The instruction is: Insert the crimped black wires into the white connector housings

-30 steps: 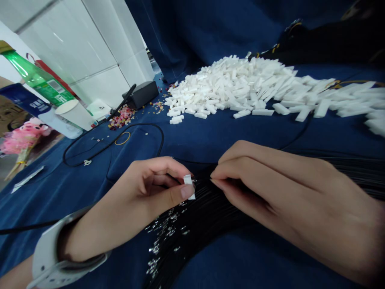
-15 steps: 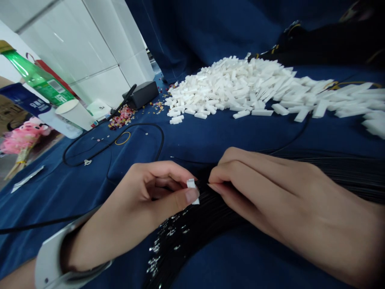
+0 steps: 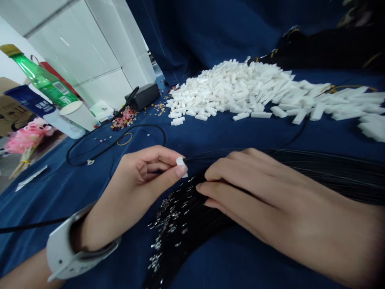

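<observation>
My left hand [image 3: 138, 176] pinches a small white plastic connector housing [image 3: 181, 162] between thumb and forefinger. A thin black wire seems to run rightward from behind this housing. Just right of it, my right hand [image 3: 255, 188] is closed, its fingertips pressed together at the bundle of black wires [image 3: 207, 220]; a wire appears to be between them, though the tips partly hide it. Small shiny metal terminals [image 3: 171, 212] tip the wire ends, spread below and right of my left hand. The bundle curves from the lower middle under my right hand to the right edge.
A large heap of white housings [image 3: 228, 88] lies at the back on blue cloth [image 3: 192, 138]. On the left are a looped black cable [image 3: 114, 140], a yellow rubber band [image 3: 124, 139], a dark box [image 3: 144, 96], a paper cup [image 3: 80, 114] and a green bottle [image 3: 45, 78].
My left hand has moved up and left with the white housing, away from the bundle. My right hand has shifted slightly left and down onto the wires, and more metal terminals show.
</observation>
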### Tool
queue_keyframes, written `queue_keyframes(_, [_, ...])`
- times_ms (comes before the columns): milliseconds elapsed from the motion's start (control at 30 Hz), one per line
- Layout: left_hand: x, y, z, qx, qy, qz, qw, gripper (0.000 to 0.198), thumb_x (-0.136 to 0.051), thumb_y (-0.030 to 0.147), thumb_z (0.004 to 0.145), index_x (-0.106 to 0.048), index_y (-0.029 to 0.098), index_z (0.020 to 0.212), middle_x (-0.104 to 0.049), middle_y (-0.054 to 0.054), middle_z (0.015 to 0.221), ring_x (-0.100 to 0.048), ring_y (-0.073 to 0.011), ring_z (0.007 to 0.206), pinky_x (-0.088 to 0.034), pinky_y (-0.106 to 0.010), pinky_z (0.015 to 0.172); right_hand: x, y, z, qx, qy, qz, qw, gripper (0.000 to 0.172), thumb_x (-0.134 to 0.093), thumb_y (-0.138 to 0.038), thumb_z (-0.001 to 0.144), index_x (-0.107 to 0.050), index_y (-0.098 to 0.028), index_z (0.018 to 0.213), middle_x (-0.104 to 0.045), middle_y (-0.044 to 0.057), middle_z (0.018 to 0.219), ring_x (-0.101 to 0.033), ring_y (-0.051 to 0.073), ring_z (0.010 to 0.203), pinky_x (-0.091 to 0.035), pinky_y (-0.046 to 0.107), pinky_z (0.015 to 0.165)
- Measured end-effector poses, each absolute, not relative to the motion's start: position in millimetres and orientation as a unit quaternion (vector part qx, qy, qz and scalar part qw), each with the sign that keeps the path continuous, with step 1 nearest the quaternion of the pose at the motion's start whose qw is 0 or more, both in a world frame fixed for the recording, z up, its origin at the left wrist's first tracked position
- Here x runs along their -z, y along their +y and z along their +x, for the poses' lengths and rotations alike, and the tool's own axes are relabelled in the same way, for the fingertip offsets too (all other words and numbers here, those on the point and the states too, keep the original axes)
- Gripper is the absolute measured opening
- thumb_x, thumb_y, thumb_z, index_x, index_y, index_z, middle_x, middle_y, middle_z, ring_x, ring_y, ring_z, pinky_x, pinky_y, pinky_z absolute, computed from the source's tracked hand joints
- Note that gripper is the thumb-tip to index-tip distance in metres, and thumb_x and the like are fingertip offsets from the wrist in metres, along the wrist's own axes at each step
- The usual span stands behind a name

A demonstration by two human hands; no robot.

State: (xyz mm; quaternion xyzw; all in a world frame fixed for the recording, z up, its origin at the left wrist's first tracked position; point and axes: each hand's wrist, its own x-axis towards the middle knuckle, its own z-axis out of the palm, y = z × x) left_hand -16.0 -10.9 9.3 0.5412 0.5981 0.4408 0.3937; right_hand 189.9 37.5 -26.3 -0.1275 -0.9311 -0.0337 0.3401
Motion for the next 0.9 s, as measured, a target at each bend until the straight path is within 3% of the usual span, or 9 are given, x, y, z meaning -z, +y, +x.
queue_keyframes(133, [-7.0, -8.5, -19.2, -0.420, 0.609, 0.536, 0.406, 0.020, -0.088, 0.009, 0.068, -0.077, 0.022, 0.080, -0.078, 0.006, 0.069, -0.070, -0.0079, 0.066, -0.053, -0.009, 0.062, 29.0, 42.7, 194.4, 0.020, -0.954, -0.104, 0.280, 0.015, -0.055, -0.003, 0.086, -0.063, -0.015, 0.084, -0.058, 0.004, 0.089, -0.046, 0.015, 0.081, -0.035, 0.030, 0.069])
queue_keyframes(367, [-5.9, -9.5, -19.9, -0.392, 0.605, 0.534, 0.442, 0.017, -0.086, 0.011, 0.072, -0.077, 0.019, 0.083, -0.077, 0.004, 0.071, -0.069, -0.0075, 0.065, -0.052, -0.009, 0.060, 27.3, 47.4, 199.9, 0.065, -0.936, -0.147, 0.313, 0.027, -0.047, 0.008, 0.077, -0.060, -0.012, 0.090, -0.055, 0.005, 0.091, -0.047, 0.015, 0.082, -0.039, 0.031, 0.072])
queue_keyframes(900, [-5.0, -10.3, -21.5, -0.379, 0.584, 0.537, 0.476, 0.013, -0.083, 0.008, 0.073, -0.078, 0.018, 0.080, -0.075, 0.007, 0.064, -0.065, -0.0038, 0.057, -0.049, -0.004, 0.054, 31.0, 45.6, 199.3, 0.096, -0.931, -0.151, 0.319, 0.014, -0.052, -0.001, 0.089, -0.061, -0.012, 0.088, -0.052, 0.003, 0.088, -0.047, 0.013, 0.081, -0.039, 0.031, 0.072])
